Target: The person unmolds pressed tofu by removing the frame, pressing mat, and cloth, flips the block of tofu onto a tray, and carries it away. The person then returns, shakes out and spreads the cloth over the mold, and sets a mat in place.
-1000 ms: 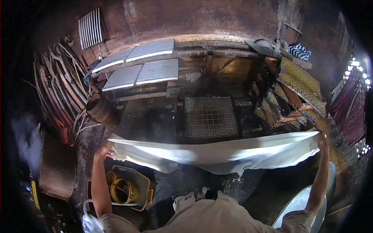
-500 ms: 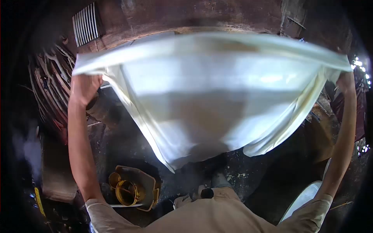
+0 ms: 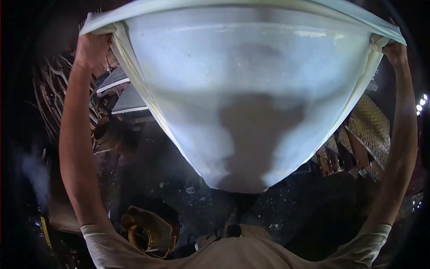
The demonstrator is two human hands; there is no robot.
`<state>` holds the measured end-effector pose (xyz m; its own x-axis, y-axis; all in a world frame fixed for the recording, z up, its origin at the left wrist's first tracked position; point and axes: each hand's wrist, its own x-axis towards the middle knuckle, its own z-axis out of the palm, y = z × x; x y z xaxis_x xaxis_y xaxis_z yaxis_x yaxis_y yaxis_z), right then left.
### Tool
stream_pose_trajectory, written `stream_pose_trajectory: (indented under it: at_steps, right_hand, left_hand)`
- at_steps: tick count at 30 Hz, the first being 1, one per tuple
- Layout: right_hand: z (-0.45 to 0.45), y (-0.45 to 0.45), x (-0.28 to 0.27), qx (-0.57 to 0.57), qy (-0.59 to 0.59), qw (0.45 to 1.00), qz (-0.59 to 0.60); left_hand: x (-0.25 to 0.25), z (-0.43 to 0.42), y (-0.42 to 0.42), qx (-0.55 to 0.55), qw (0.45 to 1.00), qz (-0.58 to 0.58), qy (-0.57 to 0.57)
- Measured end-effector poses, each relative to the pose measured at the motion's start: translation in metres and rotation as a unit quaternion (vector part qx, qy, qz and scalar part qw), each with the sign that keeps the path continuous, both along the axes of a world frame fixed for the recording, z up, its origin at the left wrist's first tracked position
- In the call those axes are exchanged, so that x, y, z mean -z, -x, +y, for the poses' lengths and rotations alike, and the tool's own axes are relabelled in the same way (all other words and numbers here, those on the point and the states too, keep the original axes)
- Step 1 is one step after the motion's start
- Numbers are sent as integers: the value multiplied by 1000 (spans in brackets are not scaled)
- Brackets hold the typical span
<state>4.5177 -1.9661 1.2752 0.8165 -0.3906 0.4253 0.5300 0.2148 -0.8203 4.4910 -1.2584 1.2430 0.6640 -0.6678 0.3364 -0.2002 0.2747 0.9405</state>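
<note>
A wide, smooth, pliable white sheet [image 3: 179, 67] hangs stretched between my two raised hands. Its upper edge is pulled nearly straight, while the lower part narrows toward my body, with a dark shadow across it. At the upper left, my left hand [image 3: 93, 48] is closed around one corner. My right hand [image 3: 396, 50] grips the opposite corner at the upper right, its fingers partly covered by the sheet's fold.
Sticks and branches [image 3: 53, 89] are stacked at the left, near a dark round container [image 3: 107, 127]. A yellowish bin [image 3: 163, 224] with a round vessel [image 3: 139, 237] stands low left. Perforated panels [image 3: 369, 130] lean at the right. The dark floor [image 3: 188, 197] has pale scraps.
Both hands have risen, lifting the white sheet higher and spreading it tighter. The flat slabs at the left and the perforated panels at the right now show more.
</note>
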Motion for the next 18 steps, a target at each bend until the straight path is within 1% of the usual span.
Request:
stream_pose_trajectory:
  at_steps: [1, 2, 3, 4, 6, 7, 8, 9, 10, 11, 12, 13, 14, 15, 16, 17, 18]
  right_hand:
    - [-14, -23, -7, 1, -4, 1000, -13]
    - [-31, -49, -14, 2, -8, 1000, -26]
    - [-52, -76, -22, 8, -48, 999, -12]
    - [-45, -82, -28, -12, -15, 999, -31]
    - [-25, -88, -34, -71, 71, 991, -90]
    - [-12, -88, -35, -106, 86, 984, -113]
    - [-9, -92, -36, -83, 109, 983, -118]
    - [-5, -96, -36, -59, 133, 982, -123]
    - [-1, -94, -33, -50, 157, 979, -118]
    - [-4, -102, -30, -50, 157, 979, -116]
    - [-6, -109, -27, -33, 158, 980, -118]
    - [-9, -115, -25, -16, 158, 980, -120]
    - [-14, -124, -23, -10, 154, 981, -120]
    - [-28, -136, -14, -10, 141, 984, -107]
    - [-44, -149, -7, -8, 122, 988, -90]
    - [-69, -166, 0, -13, 98, 993, -68]
    - [-85, -182, 11, -14, 74, 996, -47]
  left_hand:
    - [-2, 10, -25, -109, 991, -76, 28]
    - [-8, 3, -44, -134, 976, -169, 14]
    - [-17, -1, -57, -145, 966, -214, 4]
    - [-25, -6, -70, -157, 953, -259, -4]
    - [-50, -10, -83, -197, 963, -185, 17]
    - [-58, -8, -91, -217, 965, -147, 28]
    - [-62, -12, -97, -218, 965, -144, 28]
    - [-65, -13, -104, -411, 778, -397, -260]
    - [-66, -13, -110, -512, 422, -564, -490]
    - [-65, -9, -119, -516, 207, -601, -574]
    - [-63, -5, -127, -501, -24, -610, -613]
    - [-58, -1, -135, -540, 396, -585, -458]
    - [-45, -8, -139, -520, 583, -508, -363]
    - [-32, -12, -144, -458, 779, -391, -173]
    - [-20, -16, -149, -407, 868, -284, 1]
    - [-3, -45, -142, -464, 854, -209, 105]
    - [12, -40, -149, -488, 843, -208, 87]
